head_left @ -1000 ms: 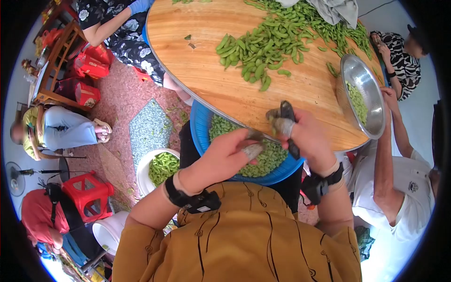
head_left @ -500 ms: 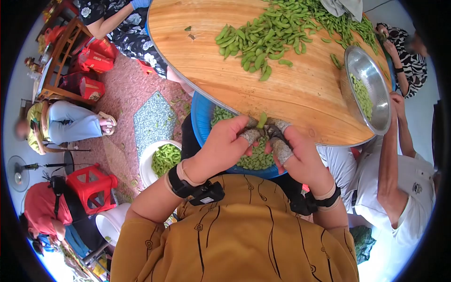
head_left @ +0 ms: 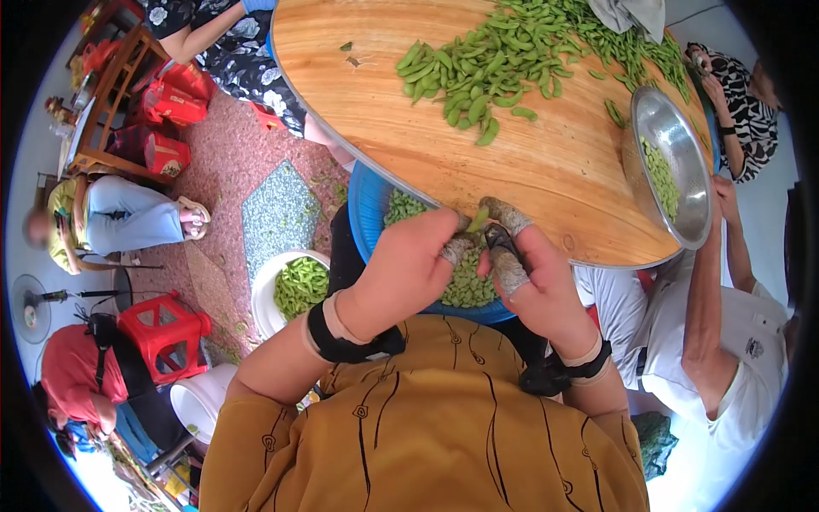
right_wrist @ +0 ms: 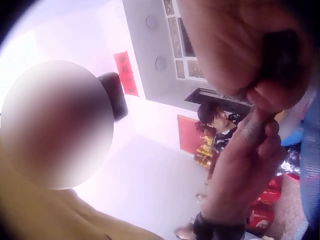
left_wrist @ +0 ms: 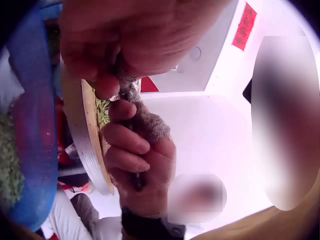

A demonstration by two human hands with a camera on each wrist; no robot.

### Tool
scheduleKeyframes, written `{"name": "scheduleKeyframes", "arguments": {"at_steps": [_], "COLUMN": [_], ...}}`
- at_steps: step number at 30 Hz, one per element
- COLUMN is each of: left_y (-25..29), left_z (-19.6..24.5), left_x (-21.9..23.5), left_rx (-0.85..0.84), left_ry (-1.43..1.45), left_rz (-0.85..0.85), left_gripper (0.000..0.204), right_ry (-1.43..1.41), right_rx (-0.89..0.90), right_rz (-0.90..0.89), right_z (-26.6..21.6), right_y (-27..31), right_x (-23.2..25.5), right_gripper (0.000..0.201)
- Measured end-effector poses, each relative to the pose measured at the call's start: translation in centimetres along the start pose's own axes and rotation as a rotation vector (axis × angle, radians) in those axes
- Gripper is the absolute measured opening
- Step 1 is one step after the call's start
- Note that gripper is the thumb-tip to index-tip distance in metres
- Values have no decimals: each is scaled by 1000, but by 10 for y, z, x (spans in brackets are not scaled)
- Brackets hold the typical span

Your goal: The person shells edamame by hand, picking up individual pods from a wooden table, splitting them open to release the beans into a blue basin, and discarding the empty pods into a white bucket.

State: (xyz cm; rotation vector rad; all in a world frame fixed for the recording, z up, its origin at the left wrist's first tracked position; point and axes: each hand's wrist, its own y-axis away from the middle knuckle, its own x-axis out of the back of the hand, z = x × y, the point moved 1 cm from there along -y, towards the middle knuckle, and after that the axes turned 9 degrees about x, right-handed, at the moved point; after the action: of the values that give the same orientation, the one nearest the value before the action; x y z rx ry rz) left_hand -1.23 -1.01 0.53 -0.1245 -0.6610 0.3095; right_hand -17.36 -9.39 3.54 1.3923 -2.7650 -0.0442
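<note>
Both hands meet over a blue basin (head_left: 363,213) of shelled green beans (head_left: 467,284), close to the table's front edge. My left hand (head_left: 394,266) pinches a green soybean pod (head_left: 479,220) between thumb and index finger. My right hand (head_left: 546,286) grips a slim black tool (head_left: 502,240) at the same pod; its working end is hidden by the fingers. Grey coverings wrap the thumb and a finger on both hands. In the left wrist view, the right hand's fingers curl round the tool's dark shaft (left_wrist: 138,179).
A pile of pods (head_left: 478,77) lies on the round wooden table (head_left: 384,128). At its right edge a metal bowl (head_left: 693,162) with beans leans tilted. A white bucket (head_left: 264,299) of pods stands left on the floor, near a red stool (head_left: 162,337). Other people sit around.
A second ago the hands were apart, the right one over the table edge with the black tool. They have come together, and the left now holds a pod against the tool.
</note>
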Motion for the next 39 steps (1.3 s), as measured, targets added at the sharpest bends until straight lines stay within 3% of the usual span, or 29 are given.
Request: {"name": "scheduleKeyframes", "arguments": {"at_steps": [1, 3, 7, 9, 10, 12, 13, 15, 19, 21, 22, 24, 27, 28, 30, 31, 33, 37, 39], "left_y": [1, 3, 2, -1, -2, -1, 0, 5, 8, 9, 9, 9, 12, 11, 8, 8, 12, 17, 18], "left_z": [1, 5, -2, -13, -11, -8, -11, -18, -23, -18, -20, -21, -12, -8, -3, -7, -18, -13, -9], "left_x": [0, 0, 5, 10, 14, 19, 19, 13, -1, -4, -4, -2, -2, 0, 2, 3, 2, -1, -1], "left_rx": [1, -92, -104, -106, -103, 502, 501, 519, 567, 436, 436, -37, -109, -109, 527, 529, 789, 655, 495], "left_ry": [1, -228, -247, 17, 19, 904, 907, 1343, 1183, 663, 660, -205, -326, -326, 464, 464, 1022, 684, 450], "left_rz": [0, 58, 7, -124, -122, -554, -553, -755, -658, -403, -403, -152, -81, -83, -369, -370, -506, -525, -514], "left_gripper": [21, 25, 21, 15, 15, 12, 12, 15, 15, 15, 15, 13, 8, 8, 11, 11, 13, 11, 11], "right_ry": [1, 295, 378, -17, -16, -444, -442, -607, -375, -230, -233, -147, -46, -47, -79, -80, -211, 23, 598], "right_rx": [-1, 176, 236, -68, -70, -331, -333, -432, -366, -349, -347, -328, -258, -258, -223, -225, -234, -177, 356], "right_rz": [-1, 2, 54, -16, -20, -52, -52, -71, -41, 7, 6, -16, -25, -25, -40, -40, -47, 15, 36], "right_z": [3, 14, 23, 10, 1, -11, -13, -14, -6, 5, 9, 14, 21, 24, 28, 27, 22, 33, 37], "right_y": [-1, -3, -6, -5, -4, 1, 3, 8, 5, 3, 3, 2, -1, 0, 2, 3, 5, 6, -2], "right_x": [0, -1, -1, 1, 3, 4, 4, 3, 2, 0, -2, -7, -5, -4, 0, 1, 1, 1, -1], "right_gripper": [46, 43, 37, 32, 32, 31, 31, 31, 28, 24, 24, 22, 23, 23, 22, 22, 20, 23, 28]}}
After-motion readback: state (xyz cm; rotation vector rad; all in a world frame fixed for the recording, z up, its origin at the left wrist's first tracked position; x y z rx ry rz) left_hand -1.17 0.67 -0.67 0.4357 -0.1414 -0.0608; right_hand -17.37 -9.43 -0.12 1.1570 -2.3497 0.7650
